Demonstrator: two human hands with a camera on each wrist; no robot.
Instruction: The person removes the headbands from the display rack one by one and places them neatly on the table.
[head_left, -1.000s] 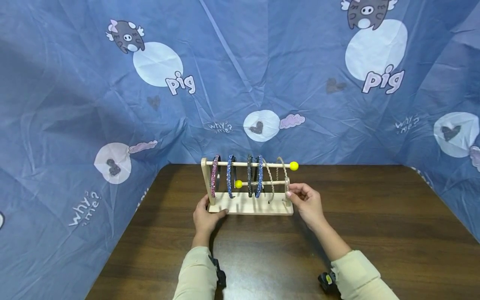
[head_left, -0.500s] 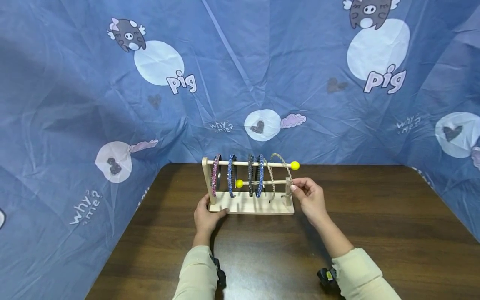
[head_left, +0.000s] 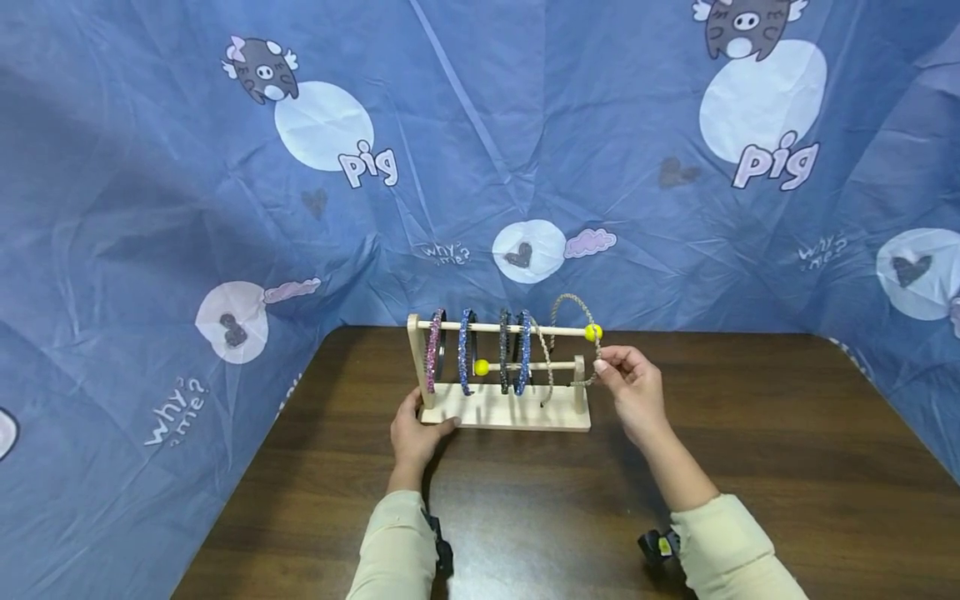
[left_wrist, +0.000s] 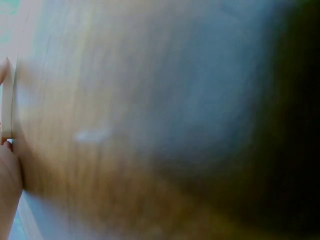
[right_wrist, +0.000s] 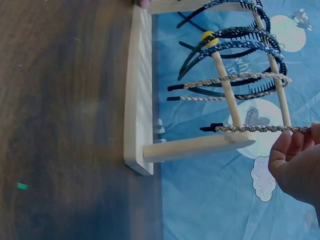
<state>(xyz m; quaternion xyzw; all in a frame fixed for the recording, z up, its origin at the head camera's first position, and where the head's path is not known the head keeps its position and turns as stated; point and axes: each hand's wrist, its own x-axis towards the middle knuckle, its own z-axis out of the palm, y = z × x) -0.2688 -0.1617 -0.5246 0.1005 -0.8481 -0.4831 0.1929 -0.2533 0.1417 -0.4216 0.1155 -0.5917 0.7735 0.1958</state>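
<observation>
At the rack's [head_left: 517,416] right end, the nearer right hand [head_left: 640,396] pinches the standing tan headband [head_left: 574,297], while the left hand [head_left: 416,437] grips the left end.

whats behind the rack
Brown table shows through the gaps in the rack, with blue cloth beyond. What lies right behind the headbands and the rack's solid parts is covered, so it can't be seen.
</observation>
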